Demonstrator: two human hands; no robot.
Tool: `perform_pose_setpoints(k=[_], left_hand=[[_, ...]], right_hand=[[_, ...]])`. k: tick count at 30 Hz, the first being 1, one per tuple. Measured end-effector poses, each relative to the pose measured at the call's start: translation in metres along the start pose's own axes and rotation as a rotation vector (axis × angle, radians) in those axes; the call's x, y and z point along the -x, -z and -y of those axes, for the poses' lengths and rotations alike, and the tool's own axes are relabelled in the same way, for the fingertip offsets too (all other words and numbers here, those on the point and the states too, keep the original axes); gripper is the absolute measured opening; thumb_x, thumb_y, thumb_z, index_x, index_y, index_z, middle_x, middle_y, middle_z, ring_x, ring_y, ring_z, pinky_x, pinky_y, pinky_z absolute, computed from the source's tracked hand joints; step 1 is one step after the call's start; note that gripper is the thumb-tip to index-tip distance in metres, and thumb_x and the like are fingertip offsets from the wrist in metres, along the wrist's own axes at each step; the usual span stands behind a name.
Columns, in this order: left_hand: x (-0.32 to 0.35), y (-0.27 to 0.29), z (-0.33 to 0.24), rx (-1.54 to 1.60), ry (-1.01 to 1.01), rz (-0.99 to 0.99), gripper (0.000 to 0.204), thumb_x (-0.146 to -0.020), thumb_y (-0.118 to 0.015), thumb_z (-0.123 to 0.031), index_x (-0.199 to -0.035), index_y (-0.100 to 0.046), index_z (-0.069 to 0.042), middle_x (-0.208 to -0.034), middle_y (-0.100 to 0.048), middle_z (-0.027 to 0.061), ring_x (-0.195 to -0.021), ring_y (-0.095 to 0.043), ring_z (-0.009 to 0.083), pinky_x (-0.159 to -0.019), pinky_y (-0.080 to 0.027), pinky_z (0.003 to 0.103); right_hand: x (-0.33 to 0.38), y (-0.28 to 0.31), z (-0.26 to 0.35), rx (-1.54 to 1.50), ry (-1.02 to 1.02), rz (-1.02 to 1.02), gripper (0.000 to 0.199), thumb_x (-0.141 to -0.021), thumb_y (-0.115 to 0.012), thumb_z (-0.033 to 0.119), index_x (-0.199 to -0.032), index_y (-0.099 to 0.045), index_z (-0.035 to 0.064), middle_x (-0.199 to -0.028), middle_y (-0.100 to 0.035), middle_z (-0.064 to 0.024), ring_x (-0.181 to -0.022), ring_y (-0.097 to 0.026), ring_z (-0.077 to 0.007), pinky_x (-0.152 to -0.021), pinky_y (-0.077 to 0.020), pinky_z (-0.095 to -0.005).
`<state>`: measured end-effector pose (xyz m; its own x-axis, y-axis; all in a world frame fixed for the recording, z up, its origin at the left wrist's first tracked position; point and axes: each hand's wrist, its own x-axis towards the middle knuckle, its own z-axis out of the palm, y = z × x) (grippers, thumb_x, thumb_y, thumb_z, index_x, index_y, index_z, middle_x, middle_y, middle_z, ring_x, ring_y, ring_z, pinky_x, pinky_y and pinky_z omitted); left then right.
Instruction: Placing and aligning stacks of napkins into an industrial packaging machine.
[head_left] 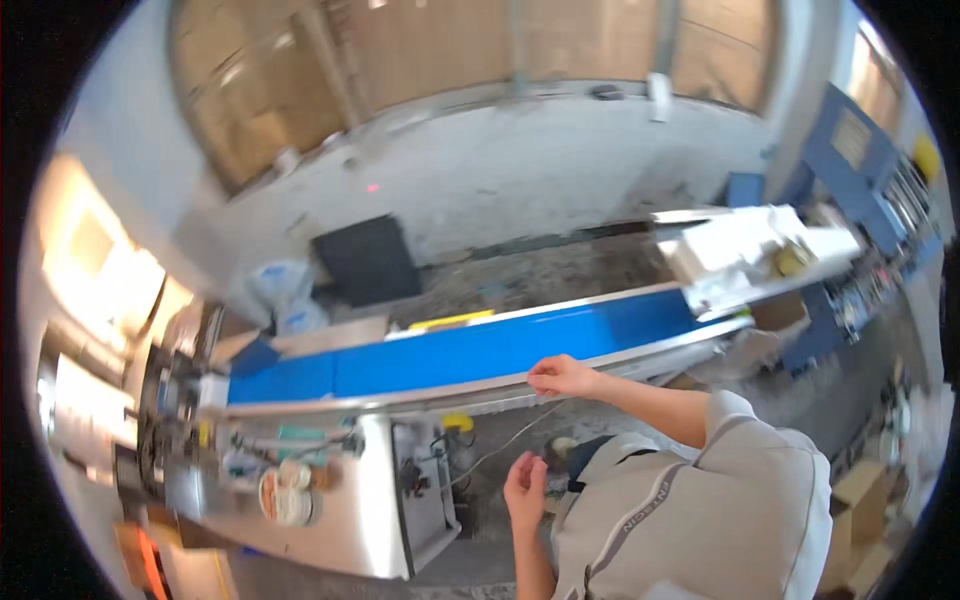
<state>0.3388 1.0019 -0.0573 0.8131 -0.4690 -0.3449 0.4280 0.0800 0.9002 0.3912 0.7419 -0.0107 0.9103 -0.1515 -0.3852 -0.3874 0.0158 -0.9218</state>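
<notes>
blue belt [480, 345] runs nearly level across the middle of the view, a pale rail [455, 404] along its near side. hands well apart from each other. right hand [562, 377] at the rail, fingers bent in toward the thumb; cannot tell if it touches the rail or pinches something small. left hand [525, 487] lower and nearer the body, fingers half curled, just beside the dark trousers [590, 456] in the view; its grip also cannot be told.

thin white cable [515, 437] slants down leftward between the two hands. yellow item [457, 422] under the rail, blurred. far side of belt: yellow strip [450, 320], black panel [368, 262] leaning, pale bag [287, 297] left of it.

right end of belt: white pile [745, 255], contents blurred. blue machine [830, 140] beyond, upper right. lower left: pale table [345, 525] carrying a cluster of white tubs [290, 495]. lower right, behind the beige shirt [700, 515]: cardboard boxes [858, 500].
</notes>
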Motion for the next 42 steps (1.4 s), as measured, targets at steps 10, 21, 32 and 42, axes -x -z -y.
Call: perform_pose_setpoints(k=[10,21,32,42], left_hand=[[-0.070,-0.148,-0.003,-0.056,0.091,0.336,0.046,-0.097,-0.060,-0.031,-0.130,-0.052,0.001,-0.116,-0.064,0.0164,-0.100,-0.065,0.0234,-0.082,-0.055,0.034],[-0.206,-0.423,0.014,-0.177,0.124,0.329,0.063,-0.096,-0.063,-0.035,-0.143,-0.038,-0.001,-0.131,-0.052,0.0165,-0.116,-0.056,0.0247,-0.093,-0.050,0.038],[-0.256,-0.518,0.041,-0.156,0.405,0.381,0.061,-0.101,-0.050,-0.044,-0.149,-0.030,-0.012,-0.140,-0.048,0.0070,-0.126,-0.049,0.0234,-0.103,-0.041,0.047],[-0.258,-0.531,0.036,-0.115,0.421,0.350,0.047,-0.103,-0.049,-0.029,-0.141,-0.041,-0.004,-0.131,-0.056,0.0085,-0.120,-0.056,0.0215,-0.100,-0.046,0.042]], right_hand=[[0.131,0.184,-0.029,0.000,0.101,-0.313,0.035,-0.093,-0.065,0.029,-0.113,-0.065,0.0008,-0.092,-0.069,-0.0070,-0.080,-0.064,-0.0121,-0.072,-0.0537,-0.0274],[0.302,0.532,-0.061,-0.038,0.266,-1.026,0.032,-0.095,-0.063,0.021,-0.120,-0.062,0.0013,-0.105,-0.068,-0.0045,-0.097,-0.063,-0.0128,-0.081,-0.0521,-0.0278],[0.333,0.957,-0.147,0.342,-0.276,-1.219,0.069,-0.086,-0.068,0.053,-0.123,-0.059,-0.0045,-0.102,-0.069,-0.0121,-0.091,-0.064,-0.0215,-0.080,-0.0507,-0.0348],[0.284,0.943,-0.124,0.251,-0.406,-0.688,0.052,-0.091,-0.060,0.054,-0.087,-0.072,0.0031,-0.078,-0.065,0.0009,-0.070,-0.056,-0.0099,-0.060,-0.0452,-0.0279]])
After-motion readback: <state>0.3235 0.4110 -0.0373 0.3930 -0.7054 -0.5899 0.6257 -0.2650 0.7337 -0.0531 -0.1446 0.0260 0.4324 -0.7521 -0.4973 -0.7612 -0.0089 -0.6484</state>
